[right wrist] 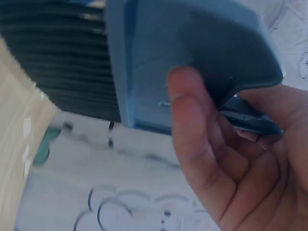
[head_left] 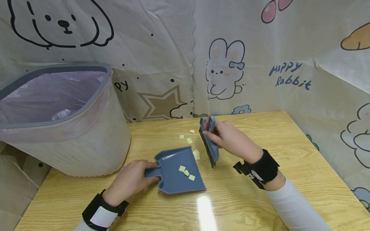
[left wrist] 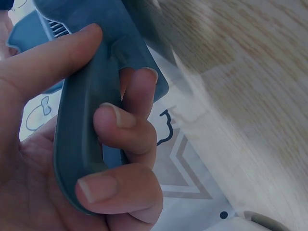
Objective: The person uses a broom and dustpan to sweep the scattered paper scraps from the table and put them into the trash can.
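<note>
My left hand [head_left: 130, 179] grips the handle of a blue-grey dustpan [head_left: 176, 160] that lies on the table, its wide lip facing right. In the left wrist view the fingers curl round the dustpan handle [left wrist: 84, 125]. Several pale yellow paper scraps [head_left: 186, 172] lie in the pan. More paper scraps [head_left: 189, 141] are on the table behind the pan, and a larger paper scrap [head_left: 196, 154] sits against its lip. Right of that, my right hand [head_left: 231, 138] holds a blue-grey hand brush [head_left: 213, 149], dark bristles toward the scraps. The right wrist view shows the bristles [right wrist: 62, 57] close up.
A large pale bin [head_left: 95, 141] with a grey rim and a clear liner stands at the left, close to the dustpan. The wooden table [head_left: 260, 205] ends at a wall covered in printed cloth [head_left: 162, 57]. The table's right edge slopes toward the front.
</note>
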Demonstrator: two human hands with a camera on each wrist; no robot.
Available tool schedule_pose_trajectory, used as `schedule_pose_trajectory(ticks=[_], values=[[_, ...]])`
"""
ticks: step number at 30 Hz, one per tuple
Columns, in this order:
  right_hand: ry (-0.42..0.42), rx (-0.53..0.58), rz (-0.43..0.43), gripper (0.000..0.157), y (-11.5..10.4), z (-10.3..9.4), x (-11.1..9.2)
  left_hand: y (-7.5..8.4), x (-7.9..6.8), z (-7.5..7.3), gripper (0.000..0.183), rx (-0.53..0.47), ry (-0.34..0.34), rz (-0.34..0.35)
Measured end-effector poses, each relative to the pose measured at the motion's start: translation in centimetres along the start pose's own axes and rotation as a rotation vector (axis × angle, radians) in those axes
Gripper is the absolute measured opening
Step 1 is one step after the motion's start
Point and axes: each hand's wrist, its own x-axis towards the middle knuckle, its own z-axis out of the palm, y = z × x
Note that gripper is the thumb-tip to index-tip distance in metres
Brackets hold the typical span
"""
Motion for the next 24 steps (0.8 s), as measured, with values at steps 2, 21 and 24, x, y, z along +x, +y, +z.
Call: schedule_pose_trajectory(ticks=[2,21,24], values=[[0.016,-0.053,0.016,0.007,0.5,-0.1,0.1,0.0,0.0,0.0,0.037,0.002,0.003,0.006],[-0.081,0.062,0.083,0.010,1.7,0.7,0.8,-0.3,-0.1,-0.3,0.040,-0.040,0.028,0.029],[-0.085,0.065,0.074,0.010,1.5,1.0,0.9,-0.4,0.0,-0.4,0.040,-0.045,0.017,0.026]])
